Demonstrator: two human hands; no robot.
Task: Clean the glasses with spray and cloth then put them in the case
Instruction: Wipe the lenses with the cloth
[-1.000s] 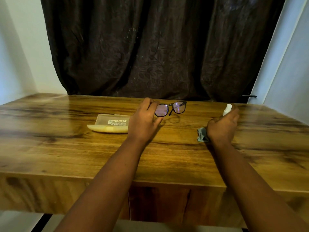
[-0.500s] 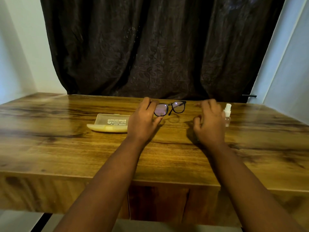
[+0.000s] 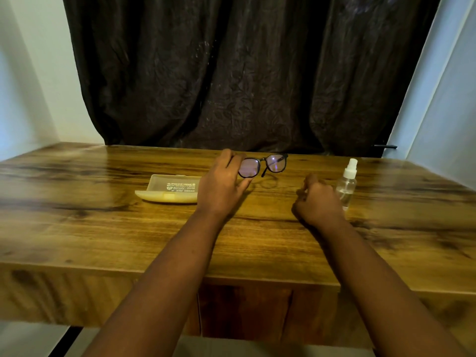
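Status, left to right: case (image 3: 168, 189) lies on the table (image 3: 77, 228) at the left, looks shut, nothing in it that I can see, so stowing is not done. My left hand (image 3: 221, 186) is just right of the case, pinching the glasses (image 3: 262, 166) by their left end, fingers curled over the frame and thumb underneath. The glasses are held up off the wood, lenses facing me, their shadow on the table below. One temple arm hangs down near the bridge. My right hand (image 3: 318, 202) is near the middle-right, low over the table, fingers curled in. Can't tell whether the cloth is bunched inside; no cloth is visible anywhere. Spray bottle (image 3: 347, 185) stands upright just beyond and right of that hand, cap on, nobody holding it. Can't tell from the lenses whether they are wet. My read: either the spray step is done and the wipe is next, or neither is done. Left for certain: wipe both lenses, open the case, fold the glasses, put them in, close it.
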